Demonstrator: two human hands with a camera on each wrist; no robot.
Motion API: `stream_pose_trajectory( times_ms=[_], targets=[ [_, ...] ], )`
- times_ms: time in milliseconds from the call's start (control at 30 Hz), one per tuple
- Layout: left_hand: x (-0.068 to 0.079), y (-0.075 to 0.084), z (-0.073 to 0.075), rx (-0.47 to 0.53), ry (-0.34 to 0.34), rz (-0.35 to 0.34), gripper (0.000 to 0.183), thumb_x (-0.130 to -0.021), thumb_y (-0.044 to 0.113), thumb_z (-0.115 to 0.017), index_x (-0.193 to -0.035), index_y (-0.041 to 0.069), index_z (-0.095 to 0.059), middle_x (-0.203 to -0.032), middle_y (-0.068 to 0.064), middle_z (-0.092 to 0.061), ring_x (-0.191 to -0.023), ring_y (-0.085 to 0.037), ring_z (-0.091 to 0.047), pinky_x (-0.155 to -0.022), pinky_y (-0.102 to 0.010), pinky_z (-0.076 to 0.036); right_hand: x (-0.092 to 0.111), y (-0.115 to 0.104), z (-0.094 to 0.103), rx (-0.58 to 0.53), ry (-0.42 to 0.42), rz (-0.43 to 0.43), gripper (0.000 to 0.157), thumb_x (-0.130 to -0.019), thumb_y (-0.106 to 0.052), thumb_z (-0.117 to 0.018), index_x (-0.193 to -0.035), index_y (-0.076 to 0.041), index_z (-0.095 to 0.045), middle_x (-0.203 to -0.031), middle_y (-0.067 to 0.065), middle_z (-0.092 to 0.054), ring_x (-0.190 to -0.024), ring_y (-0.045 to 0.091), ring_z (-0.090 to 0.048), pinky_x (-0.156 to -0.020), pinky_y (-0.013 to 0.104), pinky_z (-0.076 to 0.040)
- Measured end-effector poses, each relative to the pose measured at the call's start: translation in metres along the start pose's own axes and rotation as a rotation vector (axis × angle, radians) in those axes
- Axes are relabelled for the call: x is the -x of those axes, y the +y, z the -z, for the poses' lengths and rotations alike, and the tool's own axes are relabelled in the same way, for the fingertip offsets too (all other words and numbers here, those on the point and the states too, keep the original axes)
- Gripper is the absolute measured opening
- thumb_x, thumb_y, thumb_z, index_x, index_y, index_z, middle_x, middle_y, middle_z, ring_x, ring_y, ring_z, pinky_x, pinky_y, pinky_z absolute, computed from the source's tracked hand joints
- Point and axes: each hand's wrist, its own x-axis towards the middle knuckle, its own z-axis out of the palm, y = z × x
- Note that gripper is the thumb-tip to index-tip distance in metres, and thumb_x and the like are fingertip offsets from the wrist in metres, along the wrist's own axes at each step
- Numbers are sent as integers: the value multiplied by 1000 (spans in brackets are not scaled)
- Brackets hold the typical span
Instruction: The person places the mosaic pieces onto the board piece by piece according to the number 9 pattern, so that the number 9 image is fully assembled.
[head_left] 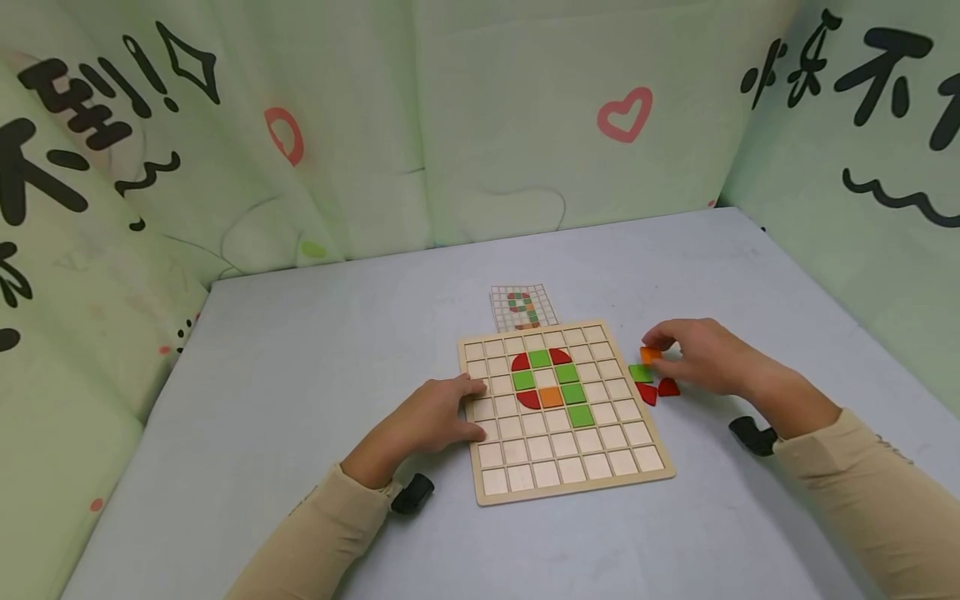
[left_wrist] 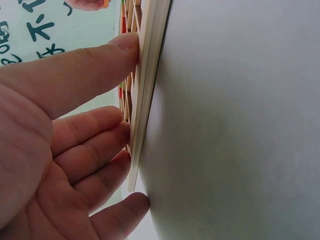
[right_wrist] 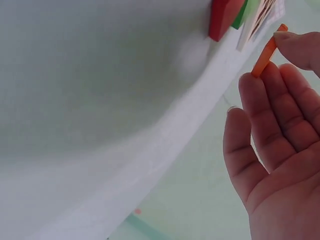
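A square wooden grid board (head_left: 545, 475) lies on the table. Set into its cells are several green squares, an orange square (head_left: 551, 397) and red quarter-round pieces, together shaped like a 9. My left hand (head_left: 431, 417) rests at the board's left edge, thumb and fingertips touching the rim. To the right of the board, my right hand (head_left: 708, 357) pinches an orange square tile (right_wrist: 267, 52) between thumb and fingertips. Under and beside that hand lie a green tile (head_left: 640, 372) and two red quarter-round pieces (head_left: 668, 387), close to the board's right edge.
Behind the board a printed pattern card (head_left: 499, 307) shows a similar coloured figure on a grid, its lower part covered by the board. A pale cloth covers the table (head_left: 315, 375). Green printed curtains (head_left: 495, 167) enclose it at the back and sides.
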Motion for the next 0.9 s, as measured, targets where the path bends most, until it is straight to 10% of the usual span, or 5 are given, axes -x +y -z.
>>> stream_pose_trajectory(
  times_ms=[900],
  targets=[
    [-1,0,-1,-10,-2,9,62,-85,21,-82,-140,7,-58,-146,-13,-52,-139,-31,-43,-108,-42,-40,3,-36,-2,5,18,103,31,-90,-12,-73,-117,1,-69,-104,4,-69,-98,26,-62,-86,46,-52]
  ],
)
